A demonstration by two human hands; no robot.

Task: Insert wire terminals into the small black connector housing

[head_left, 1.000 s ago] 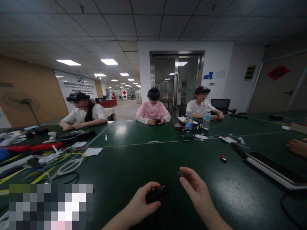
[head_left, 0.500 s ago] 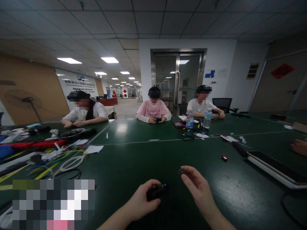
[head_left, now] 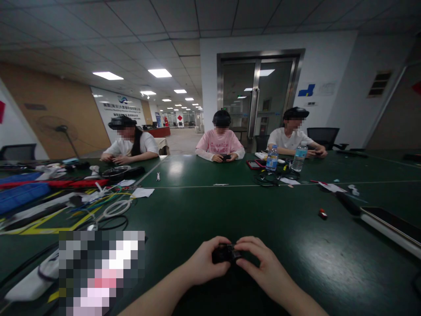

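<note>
A small black object [head_left: 223, 253] is held low over the near part of the green table [head_left: 184, 215]. My left hand [head_left: 210, 260] grips its left side between thumb and fingers. On its right end, the thumb and fingertips of my right hand [head_left: 255, 259] close against the object. Whether a small piece is between those right fingertips cannot be made out. Fine detail on the black object is too dark to tell.
Cables [head_left: 116, 210] and a blue tray [head_left: 24, 197] lie at the left, a white power strip [head_left: 33, 276] nearer. A small red item [head_left: 322, 214] and a flat device [head_left: 391, 224] lie at the right. Bottles [head_left: 272, 159] stand farther back. Three people sit opposite.
My right hand has moved left and down to the black object; before, it was apart, pinching a small bluish piece. The view has shifted, and another person's hand at the right edge is out of sight.
</note>
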